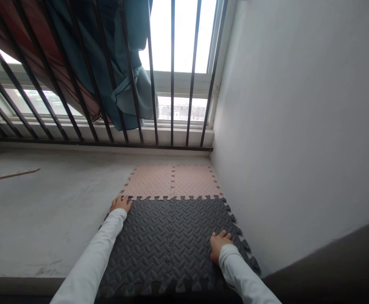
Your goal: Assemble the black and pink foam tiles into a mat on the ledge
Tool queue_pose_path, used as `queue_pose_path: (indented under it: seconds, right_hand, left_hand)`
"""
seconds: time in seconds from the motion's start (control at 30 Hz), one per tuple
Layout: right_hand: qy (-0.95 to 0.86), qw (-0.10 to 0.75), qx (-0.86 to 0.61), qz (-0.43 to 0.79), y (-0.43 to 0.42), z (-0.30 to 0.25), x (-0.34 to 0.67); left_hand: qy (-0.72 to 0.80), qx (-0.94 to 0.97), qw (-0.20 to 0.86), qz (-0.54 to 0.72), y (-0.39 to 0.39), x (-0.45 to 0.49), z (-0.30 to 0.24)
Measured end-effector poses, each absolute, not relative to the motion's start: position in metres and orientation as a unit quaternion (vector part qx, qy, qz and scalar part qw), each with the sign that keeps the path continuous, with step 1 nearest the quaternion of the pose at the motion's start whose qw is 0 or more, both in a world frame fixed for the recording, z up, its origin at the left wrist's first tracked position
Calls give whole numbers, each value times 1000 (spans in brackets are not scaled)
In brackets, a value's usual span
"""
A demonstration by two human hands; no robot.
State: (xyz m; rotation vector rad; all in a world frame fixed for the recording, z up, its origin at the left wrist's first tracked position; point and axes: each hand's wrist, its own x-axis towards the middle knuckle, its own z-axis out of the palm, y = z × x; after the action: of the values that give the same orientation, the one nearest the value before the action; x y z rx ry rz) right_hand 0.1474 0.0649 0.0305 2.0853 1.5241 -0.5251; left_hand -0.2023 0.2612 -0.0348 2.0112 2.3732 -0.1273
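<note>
Two black foam mat tiles (165, 236) with a raised oval tread lie side by side on the floor. Their far toothed edge meets two pinkish-tan foam tiles (154, 181) along a jigsaw seam. My left hand (121, 204) rests at the far left corner of the black tiles, by that seam, its fingers spread and pointing forward. On the right part of the black mat lies my right hand (220, 245), fingers apart and slightly bent, their tips partly hidden. Neither hand visibly holds anything loose.
A white wall (298, 126) runs close along the mat's right side. Dark metal railing (171, 147) crosses the far end before windows, with teal cloth (130, 97) and reddish cloth (54, 76) hanging behind it. A thin brownish strip (13, 174) lies on the grey floor (57, 211) at left.
</note>
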Motion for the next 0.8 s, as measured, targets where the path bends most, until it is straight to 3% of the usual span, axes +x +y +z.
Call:
queue_pose_path:
  seconds: [0.3, 0.8]
  right_hand:
    - [557, 257, 764, -201, 67, 31, 147]
    - [561, 246, 764, -202, 65, 31, 148]
  left_hand:
    - [737, 670, 5, -88, 265, -209, -46]
    - [736, 676, -17, -35, 255, -211, -62]
